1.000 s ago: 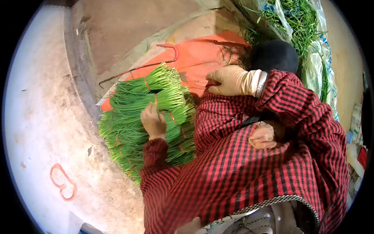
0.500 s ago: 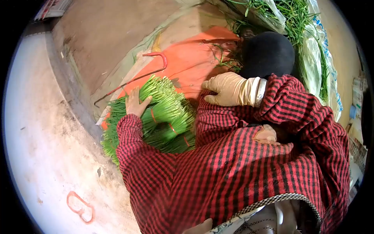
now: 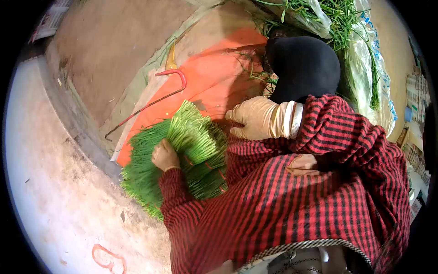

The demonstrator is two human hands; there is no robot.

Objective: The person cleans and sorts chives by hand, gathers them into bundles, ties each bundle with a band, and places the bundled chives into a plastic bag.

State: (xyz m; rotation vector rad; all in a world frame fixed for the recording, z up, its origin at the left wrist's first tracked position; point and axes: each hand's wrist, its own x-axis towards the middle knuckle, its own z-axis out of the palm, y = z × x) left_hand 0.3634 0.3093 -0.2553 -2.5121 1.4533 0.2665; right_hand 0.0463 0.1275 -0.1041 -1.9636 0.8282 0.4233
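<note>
A pile of green garlic chives [image 3: 146, 182], tied with red bands, lies on the orange sheet in front of my bent leg. On top, one bundle of garlic chives [image 3: 194, 137] has its pale cut ends toward the upper right. My left hand [image 3: 165, 155] is curled closed at the leafy side of this bundle; its fingertips are hidden. My right hand [image 3: 255, 118], in a cream glove, rests on my checked-cloth-covered leg near the knee. Its thumb stands apart from the fingers, and nothing is in it.
A thin hooked rod [image 3: 146, 107] with a red handle lies along the edge of the orange sheet [image 3: 214, 64]. Loose greens [image 3: 340, 23] fill plastic bags [image 3: 365, 68] at upper right. A black rounded thing [image 3: 303, 66] sits beyond my right hand. A pale ledge [image 3: 59, 182] runs along the left.
My left hand has gone from lying spread on the chives to curled closed, lower and nearer. The top bundle has shifted beside it. My right hand stays on the leg; the view has shifted slightly.
</note>
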